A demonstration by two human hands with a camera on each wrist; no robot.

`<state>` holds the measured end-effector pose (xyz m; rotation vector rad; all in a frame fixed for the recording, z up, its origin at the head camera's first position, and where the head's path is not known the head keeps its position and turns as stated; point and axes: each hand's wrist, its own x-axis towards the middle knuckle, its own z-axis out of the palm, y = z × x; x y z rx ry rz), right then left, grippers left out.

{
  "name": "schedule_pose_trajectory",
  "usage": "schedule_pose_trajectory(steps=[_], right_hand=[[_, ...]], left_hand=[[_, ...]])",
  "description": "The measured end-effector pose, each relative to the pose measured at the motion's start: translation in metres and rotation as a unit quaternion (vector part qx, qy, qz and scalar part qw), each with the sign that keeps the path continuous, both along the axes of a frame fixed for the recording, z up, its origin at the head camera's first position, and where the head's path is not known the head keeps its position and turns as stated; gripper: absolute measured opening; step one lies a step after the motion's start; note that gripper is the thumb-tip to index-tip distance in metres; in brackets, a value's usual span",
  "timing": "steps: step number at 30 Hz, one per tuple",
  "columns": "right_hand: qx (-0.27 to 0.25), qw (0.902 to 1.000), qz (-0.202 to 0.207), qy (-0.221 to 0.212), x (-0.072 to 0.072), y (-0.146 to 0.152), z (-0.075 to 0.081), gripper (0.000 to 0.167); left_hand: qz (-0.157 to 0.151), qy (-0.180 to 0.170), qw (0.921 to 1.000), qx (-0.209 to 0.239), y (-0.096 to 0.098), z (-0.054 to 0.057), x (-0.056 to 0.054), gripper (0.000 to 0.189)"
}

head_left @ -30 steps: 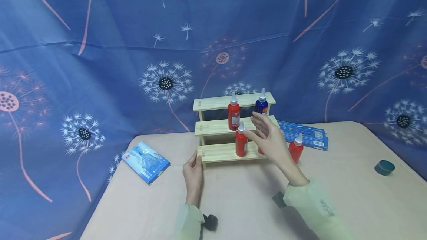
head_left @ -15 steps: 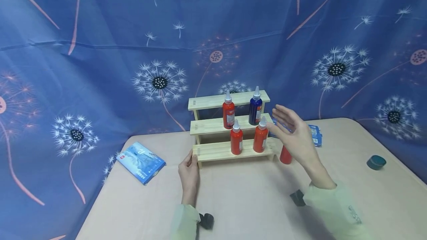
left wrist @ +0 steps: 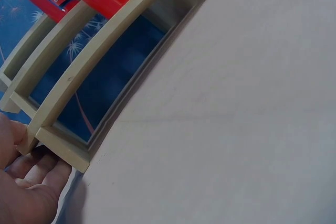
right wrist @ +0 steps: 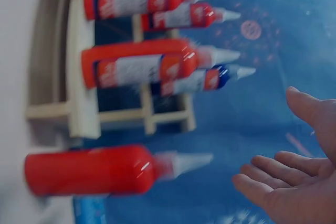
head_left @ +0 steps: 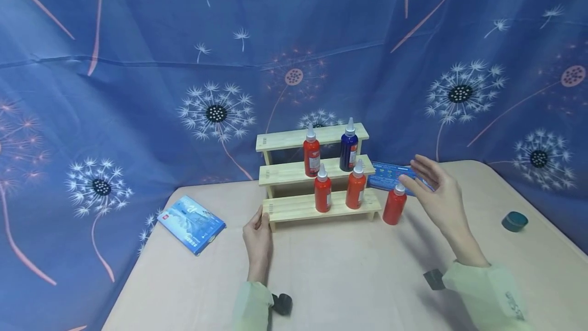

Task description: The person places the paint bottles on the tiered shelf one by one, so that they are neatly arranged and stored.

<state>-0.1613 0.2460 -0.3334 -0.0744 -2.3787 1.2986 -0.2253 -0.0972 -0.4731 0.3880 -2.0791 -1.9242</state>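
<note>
A three-step wooden rack (head_left: 289,210) stands on the table. My left hand (head_left: 257,243) grips the left end of its lowest step, thumb and fingers around the wood. Upright on the middle step are a red squeeze bottle (head_left: 311,155) and a dark blue one (head_left: 348,149), both with pointed nozzles. The lowest step bears a red bottle (head_left: 322,193) and an orange-red bottle (head_left: 356,190). Another red bottle (head_left: 395,206) stands on the table right of the rack. Just right of it is my right hand (head_left: 443,201), fingers extended, holding nothing; the right wrist view shows a gap between them.
A blue flat box (head_left: 192,223) lies at the table's left. Behind the loose red bottle is another blue flat package (head_left: 383,175). A dark green round object (head_left: 514,221) sits at the far right. A blue dandelion-print cloth (head_left: 294,24) hangs behind the table.
My right hand has moved right, from the bottles on the lowest step to beside the loose red bottle. The left hand keeps its grip on the rack. The head view has shifted slightly.
</note>
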Motion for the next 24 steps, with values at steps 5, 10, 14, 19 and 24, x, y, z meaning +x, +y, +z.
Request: schedule_pose_trajectory(steps=[5, 10, 14, 19, 24], right_hand=[[0.015, 0.9993, -0.015, -0.032, 0.000, 0.012, -0.017, 0.073], [0.006, 0.9979, -0.004, -0.064, -0.003, 0.019, -0.037, 0.077], [-0.003, 0.9963, 0.006, -0.086, -0.006, 0.021, -0.052, 0.078], [-0.010, 0.9930, 0.009, -0.118, -0.011, 0.021, -0.067, 0.082], [-0.006, 0.9885, 0.020, -0.149, -0.017, 0.022, -0.076, 0.087]], left_hand=[[-0.003, -0.005, 1.0000, -0.001, -0.001, -0.001, 0.000, 0.037], [-0.002, -0.004, 1.0000, 0.003, 0.000, -0.002, -0.002, 0.037], [0.001, -0.005, 1.0000, -0.001, -0.001, -0.004, -0.002, 0.037], [0.003, 0.003, 0.9999, -0.009, 0.000, -0.002, -0.002, 0.037], [-0.002, -0.002, 1.0000, 0.002, 0.001, 0.001, -0.003, 0.037]])
